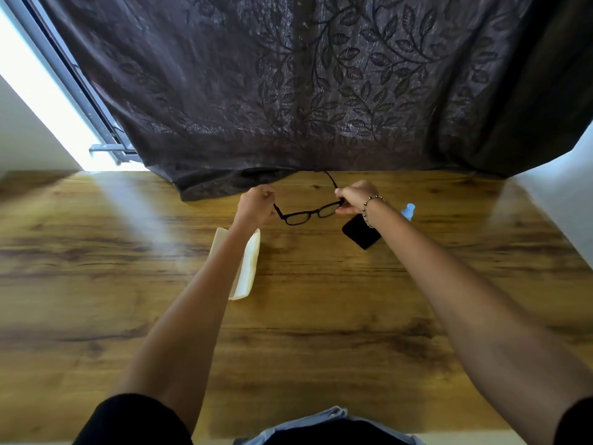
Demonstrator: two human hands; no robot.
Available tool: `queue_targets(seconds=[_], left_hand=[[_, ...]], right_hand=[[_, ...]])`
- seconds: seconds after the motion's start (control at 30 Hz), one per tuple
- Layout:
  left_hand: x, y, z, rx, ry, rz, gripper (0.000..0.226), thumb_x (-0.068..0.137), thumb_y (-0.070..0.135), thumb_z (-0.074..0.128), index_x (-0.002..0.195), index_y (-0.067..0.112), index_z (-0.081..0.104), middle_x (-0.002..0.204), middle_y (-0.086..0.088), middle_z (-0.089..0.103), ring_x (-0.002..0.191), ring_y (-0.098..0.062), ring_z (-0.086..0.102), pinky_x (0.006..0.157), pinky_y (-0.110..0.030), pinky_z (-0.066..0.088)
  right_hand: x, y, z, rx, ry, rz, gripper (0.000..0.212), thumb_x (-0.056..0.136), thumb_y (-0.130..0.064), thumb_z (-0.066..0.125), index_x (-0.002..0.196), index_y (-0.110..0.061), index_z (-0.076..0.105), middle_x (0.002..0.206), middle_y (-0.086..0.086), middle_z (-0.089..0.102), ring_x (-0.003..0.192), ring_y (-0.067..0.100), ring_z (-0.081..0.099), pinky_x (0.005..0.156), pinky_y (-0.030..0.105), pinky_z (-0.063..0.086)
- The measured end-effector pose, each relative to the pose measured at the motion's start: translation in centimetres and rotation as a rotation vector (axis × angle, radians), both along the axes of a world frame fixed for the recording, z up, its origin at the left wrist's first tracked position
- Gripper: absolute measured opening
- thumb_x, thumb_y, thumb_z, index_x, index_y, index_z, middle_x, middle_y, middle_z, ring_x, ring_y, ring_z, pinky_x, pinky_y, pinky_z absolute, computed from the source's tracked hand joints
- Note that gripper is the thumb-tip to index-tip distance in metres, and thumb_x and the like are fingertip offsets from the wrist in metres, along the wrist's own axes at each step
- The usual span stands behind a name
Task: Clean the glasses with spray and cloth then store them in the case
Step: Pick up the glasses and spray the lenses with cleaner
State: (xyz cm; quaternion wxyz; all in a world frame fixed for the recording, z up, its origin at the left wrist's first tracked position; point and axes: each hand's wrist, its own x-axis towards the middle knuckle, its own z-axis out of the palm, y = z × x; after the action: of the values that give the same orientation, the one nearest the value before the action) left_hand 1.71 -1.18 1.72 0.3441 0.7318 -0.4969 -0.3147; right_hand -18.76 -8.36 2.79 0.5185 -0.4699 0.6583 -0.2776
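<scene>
Black-framed glasses (308,214) hang in the air above the far part of the wooden table (321,316). My left hand (256,205) grips the left temple near the hinge. My right hand (357,196), with a beaded bracelet on the wrist, pinches the right corner of the frame, and the right temple sticks up toward the curtain. An open cream glasses case (248,268) lies on the table under my left forearm. A pale blue spray bottle (408,211) stands behind my right wrist. A black cloth (361,234) lies partly under my right wrist.
A dark leaf-patterned curtain (305,91) hangs along the table's far edge, its hem bunched on the wood at the left. A bright window strip (48,101) is at far left. White walls flank both sides.
</scene>
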Motion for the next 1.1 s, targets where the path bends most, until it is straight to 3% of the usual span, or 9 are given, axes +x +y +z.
queue_targets(seconds=[0.13, 0.27, 0.43, 0.7, 0.77, 0.83, 0.93, 1.03, 1.1], left_hand=[[0.8, 0.7, -0.2, -0.095, -0.358, -0.244, 0.029, 0.1, 0.022, 0.042, 0.118, 0.015, 0.063, 0.125, -0.007, 0.045, 0.12, -0.023, 0.042, 0.1, -0.032, 0.034], [0.7, 1.4, 0.0, -0.185, -0.528, -0.421, 0.032, 0.097, 0.01, 0.045, 0.124, 0.018, 0.06, 0.143, -0.008, 0.038, 0.133, -0.025, 0.032, 0.11, -0.041, 0.03], [-0.4, 2.1, 0.4, -0.326, -0.588, -0.432, 0.03, 0.093, 0.025, 0.055, 0.12, 0.014, 0.062, 0.125, -0.003, 0.061, 0.123, -0.02, 0.047, 0.107, -0.036, 0.033], [-1.7, 2.6, 1.0, -0.481, -0.449, -0.366, 0.024, 0.091, 0.023, 0.057, 0.108, 0.011, 0.069, 0.095, 0.001, 0.066, 0.093, -0.016, 0.049, 0.078, -0.027, 0.039], [-2.2, 2.6, 1.3, -0.527, -0.409, -0.344, 0.021, 0.091, 0.021, 0.058, 0.104, 0.011, 0.071, 0.095, 0.001, 0.068, 0.089, -0.011, 0.048, 0.074, -0.023, 0.036], [-2.4, 2.7, 1.6, -0.555, -0.397, -0.336, 0.017, 0.09, 0.018, 0.059, 0.098, 0.012, 0.072, 0.095, 0.001, 0.07, 0.087, -0.012, 0.051, 0.072, -0.023, 0.037], [-2.8, 2.8, 1.6, -0.568, -0.386, -0.268, 0.015, 0.09, 0.015, 0.06, 0.097, 0.009, 0.072, 0.095, -0.002, 0.071, 0.088, -0.015, 0.06, 0.076, -0.023, 0.043], [-3.3, 3.0, 1.5, -0.54, -0.286, -0.217, 0.02, 0.089, 0.015, 0.061, 0.103, 0.005, 0.07, 0.095, -0.006, 0.071, 0.087, -0.016, 0.064, 0.078, -0.025, 0.049], [-3.6, 3.0, 1.5, -0.529, -0.273, -0.209, 0.022, 0.089, 0.017, 0.061, 0.104, 0.003, 0.069, 0.095, -0.008, 0.07, 0.084, -0.015, 0.063, 0.077, -0.027, 0.05]], right_hand=[[-0.5, -0.5, 0.7, -0.019, 0.006, -0.025, 0.025, 0.085, -0.004, 0.067, 0.106, 0.009, 0.062, 0.104, 0.015, 0.059, 0.063, 0.019, 0.062, 0.047, 0.027, 0.057], [-0.6, -0.5, 1.1, -0.046, 0.049, -0.056, 0.025, 0.084, -0.003, 0.066, 0.106, 0.008, 0.062, 0.098, 0.016, 0.061, 0.058, 0.019, 0.062, 0.037, 0.022, 0.052], [-0.9, -0.5, 1.6, -0.083, 0.051, -0.08, 0.018, 0.081, -0.003, 0.069, 0.096, 0.005, 0.064, 0.089, 0.015, 0.062, 0.056, 0.018, 0.061, 0.034, 0.018, 0.047], [-3.2, -0.5, 2.8, -0.106, -0.022, -0.118, 0.01, 0.08, -0.003, 0.07, 0.086, 0.003, 0.064, 0.077, 0.01, 0.063, 0.06, 0.016, 0.063, 0.043, 0.018, 0.053], [-3.6, -0.4, 3.1, -0.133, -0.007, -0.106, 0.009, 0.084, -0.006, 0.064, 0.079, 0.001, 0.065, 0.073, 0.011, 0.064, 0.061, 0.018, 0.063, 0.05, 0.023, 0.056], [-4.5, 0.2, 3.1, -0.279, 0.176, -0.031, 0.017, 0.087, -0.012, 0.06, 0.075, -0.004, 0.068, 0.071, 0.007, 0.066, 0.066, 0.017, 0.065, 0.064, 0.025, 0.057], [-7.0, 1.7, 2.9, -0.617, 0.529, 0.125, 0.014, 0.088, -0.018, 0.059, 0.085, -0.011, 0.071, 0.084, 0.004, 0.067, 0.079, 0.016, 0.062, 0.073, 0.024, 0.049], [-9.3, 2.8, 1.7, -0.678, 0.533, 0.194, 0.017, 0.087, -0.025, 0.064, 0.096, -0.011, 0.068, 0.1, 0.006, 0.064, 0.096, 0.022, 0.06, 0.084, 0.029, 0.048], [-10.6, 3.8, 0.2, -0.638, 0.505, 0.177, 0.037, 0.084, -0.037, 0.068, 0.114, -0.017, 0.06, 0.116, 0.004, 0.058, 0.113, 0.023, 0.051, 0.095, 0.035, 0.044]])
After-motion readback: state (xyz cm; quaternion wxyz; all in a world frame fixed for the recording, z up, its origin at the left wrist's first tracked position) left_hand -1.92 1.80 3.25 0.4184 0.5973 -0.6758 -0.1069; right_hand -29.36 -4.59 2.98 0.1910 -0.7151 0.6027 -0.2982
